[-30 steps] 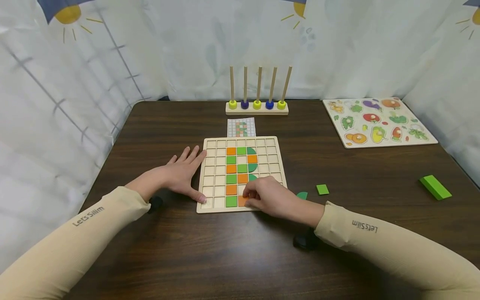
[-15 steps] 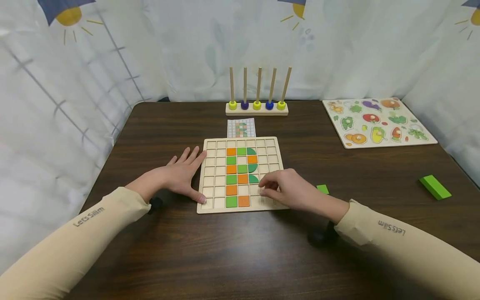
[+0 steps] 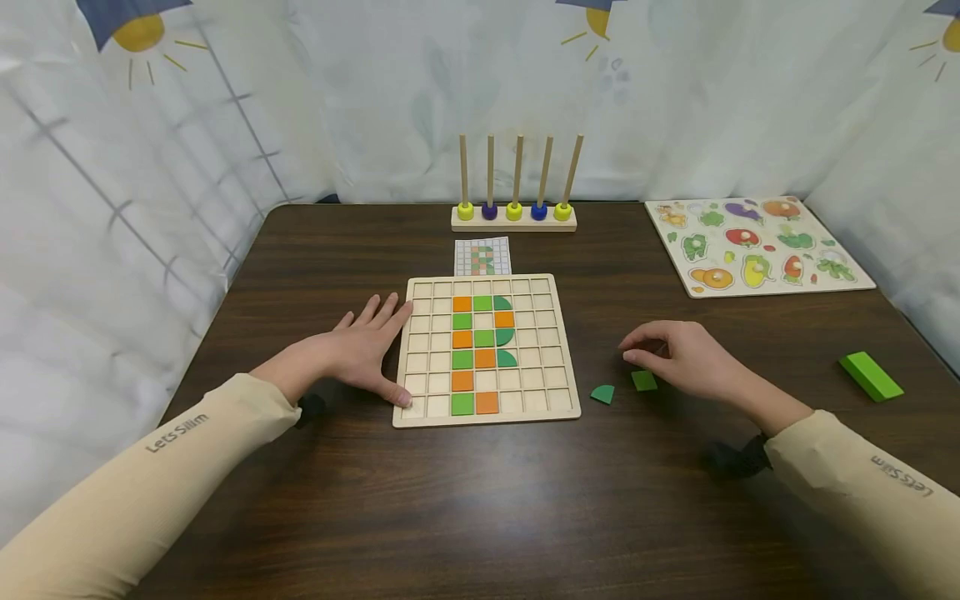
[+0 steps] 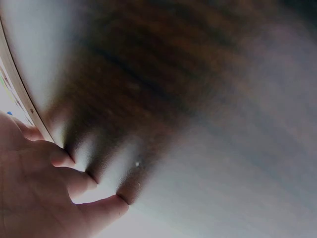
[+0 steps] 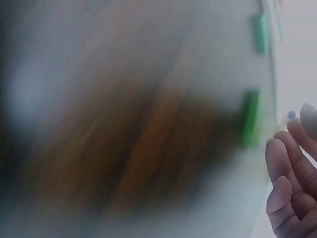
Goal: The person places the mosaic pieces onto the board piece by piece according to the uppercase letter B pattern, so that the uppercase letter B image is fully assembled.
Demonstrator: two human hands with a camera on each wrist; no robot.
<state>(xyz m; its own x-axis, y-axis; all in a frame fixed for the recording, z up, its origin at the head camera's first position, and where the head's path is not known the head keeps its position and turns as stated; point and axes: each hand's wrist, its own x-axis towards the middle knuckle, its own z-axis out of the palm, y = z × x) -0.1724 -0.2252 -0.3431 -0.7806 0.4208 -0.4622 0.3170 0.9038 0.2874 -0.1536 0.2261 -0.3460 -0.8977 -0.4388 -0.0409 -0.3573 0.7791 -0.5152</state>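
Note:
My left hand (image 3: 363, 343) lies with spread fingers along the left edge of a wooden grid board (image 3: 536, 408), its thumb on the lower left corner. The left wrist view shows its fingers (image 4: 81, 181) down on the tabletop. Orange tiles (image 3: 487, 402), light green tiles (image 3: 462, 404) and rounded dark green tiles (image 3: 507, 358) fill some cells. My right hand (image 3: 693, 358) hovers right of the board, thumb and forefinger slightly apart, holding nothing. Below its fingertips lie a green square tile (image 3: 643, 381) and a dark green quarter-round tile (image 3: 602, 394).
A printed pattern card (image 3: 482, 256) lies behind the board. Farther back stands a peg rack (image 3: 513, 220) with yellow and blue beads. At the right are a vegetable puzzle board (image 3: 765, 246) and a green block (image 3: 871, 375). A white patterned curtain (image 3: 382, 100) encloses the table.
My right hand has let go of the orange tile at the board's bottom row and moved right, off the board, to above the loose green tiles. My left hand has stayed put.

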